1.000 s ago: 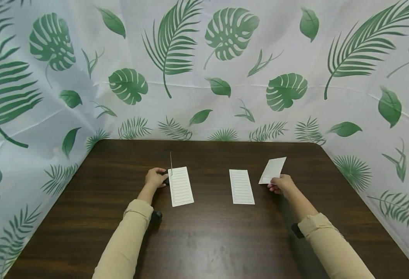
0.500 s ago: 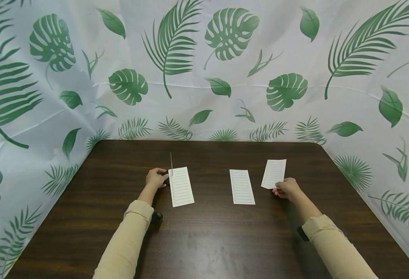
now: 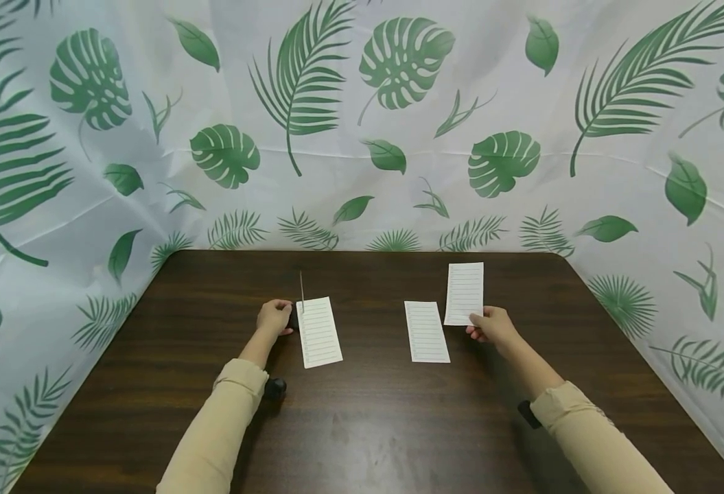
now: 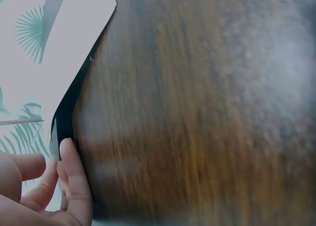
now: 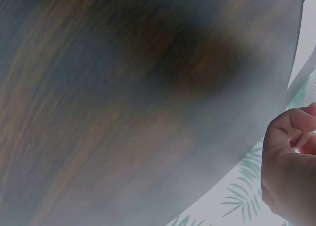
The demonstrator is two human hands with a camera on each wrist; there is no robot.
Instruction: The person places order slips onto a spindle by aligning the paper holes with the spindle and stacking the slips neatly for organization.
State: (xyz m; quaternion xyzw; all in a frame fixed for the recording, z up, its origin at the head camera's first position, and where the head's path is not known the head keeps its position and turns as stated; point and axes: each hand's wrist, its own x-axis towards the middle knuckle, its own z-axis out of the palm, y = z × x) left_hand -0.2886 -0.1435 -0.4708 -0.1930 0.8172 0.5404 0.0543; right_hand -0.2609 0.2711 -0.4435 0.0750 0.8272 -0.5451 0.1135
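Observation:
A black-based paper spike [image 3: 302, 291] stands at the left of the table, its thin metal rod rising beside the top of a lined paper slip [image 3: 320, 333]. That slip lies over the base. My left hand [image 3: 274, 318] grips the left edge of the base, fingertips at its dark rim [image 4: 64, 129] in the left wrist view. Farther right, my right hand [image 3: 491, 325] pinches the lower right corner of another lined slip [image 3: 464, 293]. In the right wrist view, only part of the right hand [image 5: 289, 161] shows, its fingers cut off by the frame edge.
A third lined slip [image 3: 427, 332] lies flat on the dark wooden table [image 3: 368, 425], just left of the right hand. Behind the table hangs a white cloth [image 3: 337, 82] printed with green leaves.
My right hand has moved left with its slip, which has swung from tilted to nearly upright, its top farther back. The left hand stays at the spike's base.

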